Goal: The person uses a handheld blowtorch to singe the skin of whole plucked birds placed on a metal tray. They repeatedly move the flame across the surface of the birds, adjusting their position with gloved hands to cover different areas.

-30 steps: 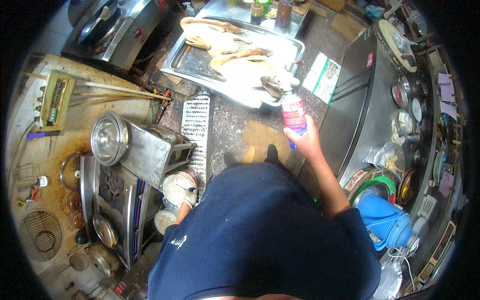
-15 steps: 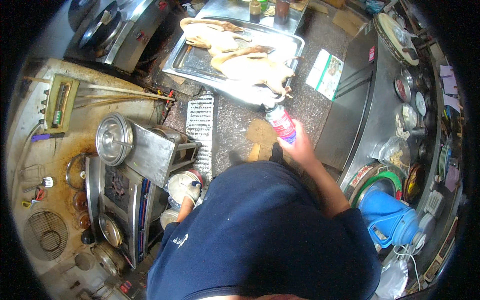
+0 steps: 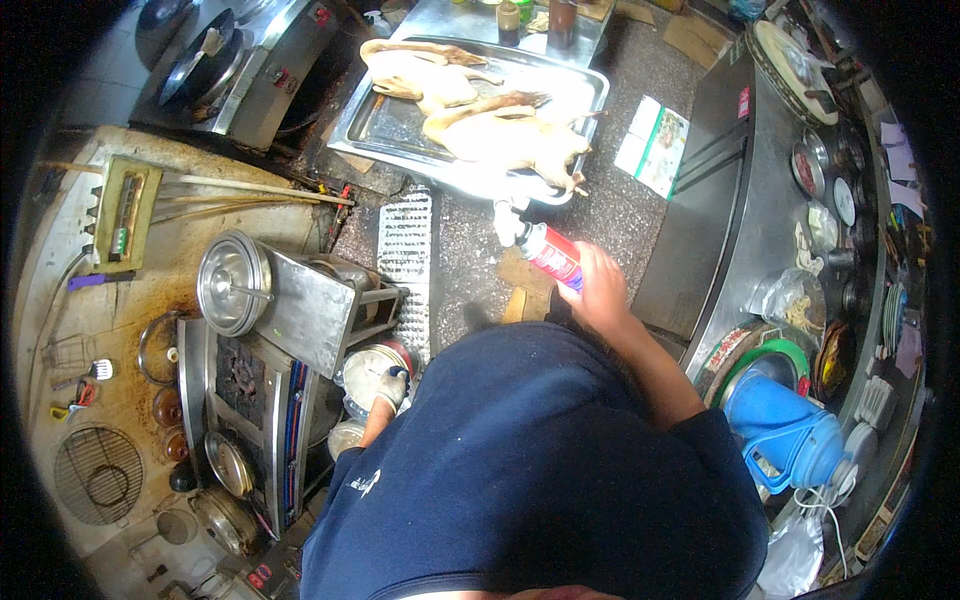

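My right hand (image 3: 600, 287) is wrapped round a red and white gas canister with a torch head (image 3: 550, 255). Its white nozzle points away to the upper left, just short of the tray's near edge. On the metal tray (image 3: 400, 137) lie two plucked birds with long necks, perhaps ducks or geese: one bird (image 3: 425, 75) at the far left, the other bird (image 3: 510, 135) nearer and to the right. My left hand (image 3: 387, 388), in a whitish glove, hangs low by my left side over a pale round lid (image 3: 365, 373). Its fingers are too small and partly hidden to make out.
At left stand a stove (image 3: 235, 375) and a steel stand (image 3: 310, 305) with a round metal lid (image 3: 232, 285). A slotted floor grate (image 3: 405, 235) runs ahead. On the right are a steel counter (image 3: 715, 225), a blue plastic container (image 3: 785, 430) and several bowls.
My right hand has turned the torch, so the canister tilts further left and its nozzle has swung left, off the tray's edge. The birds stay put.
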`<state>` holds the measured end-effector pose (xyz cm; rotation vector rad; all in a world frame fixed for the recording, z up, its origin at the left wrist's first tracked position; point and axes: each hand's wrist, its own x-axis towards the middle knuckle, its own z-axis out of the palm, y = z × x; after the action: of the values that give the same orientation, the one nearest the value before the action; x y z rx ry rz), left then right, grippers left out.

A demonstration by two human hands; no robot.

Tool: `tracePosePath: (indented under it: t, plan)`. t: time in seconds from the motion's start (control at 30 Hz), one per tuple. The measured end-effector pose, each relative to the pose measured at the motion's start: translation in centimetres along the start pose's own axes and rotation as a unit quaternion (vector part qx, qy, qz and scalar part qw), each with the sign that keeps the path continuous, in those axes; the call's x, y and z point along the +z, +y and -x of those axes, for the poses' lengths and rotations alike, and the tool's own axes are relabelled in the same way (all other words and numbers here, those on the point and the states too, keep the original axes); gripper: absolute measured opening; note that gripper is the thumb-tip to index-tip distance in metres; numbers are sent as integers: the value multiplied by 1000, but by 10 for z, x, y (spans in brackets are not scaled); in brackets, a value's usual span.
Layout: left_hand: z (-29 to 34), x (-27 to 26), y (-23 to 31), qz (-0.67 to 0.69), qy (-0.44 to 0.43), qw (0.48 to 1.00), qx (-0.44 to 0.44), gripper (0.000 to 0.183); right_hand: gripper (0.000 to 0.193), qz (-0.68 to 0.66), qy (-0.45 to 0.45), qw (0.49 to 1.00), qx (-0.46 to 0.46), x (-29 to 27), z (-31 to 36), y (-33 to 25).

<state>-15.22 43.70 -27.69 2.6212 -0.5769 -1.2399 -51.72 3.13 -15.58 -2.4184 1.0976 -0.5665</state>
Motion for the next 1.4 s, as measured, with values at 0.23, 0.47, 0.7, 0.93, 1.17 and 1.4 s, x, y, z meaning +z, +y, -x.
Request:
tracePosePath:
  t: [0.23,0.47,0.7,0.93,1.17,1.4]
  plan:
    - [-3,1,2,11,-2,1000,-21,25,80,40,-19,998,-41,-9,1,1]
    - [-2,-6,7,10,15,1000,-20,26,82,29,-19,998,-55,-11,-3,-6]
    - [6,-4,7,8,32,999,7,28,80,31,-18,999,-7,-29,12,5]
    - [4,-13,17,-54,-45,996,-53,55,77,26,6,1000,-2,-37,21,9]
    - [-26,3,-15,-89,30,995,35,34,75,16,19,1000,-16,-36,14,2]
    - [-22,5,-14,-29,3,999,14,34,72,-113,38,985,123,-34,17,-3]
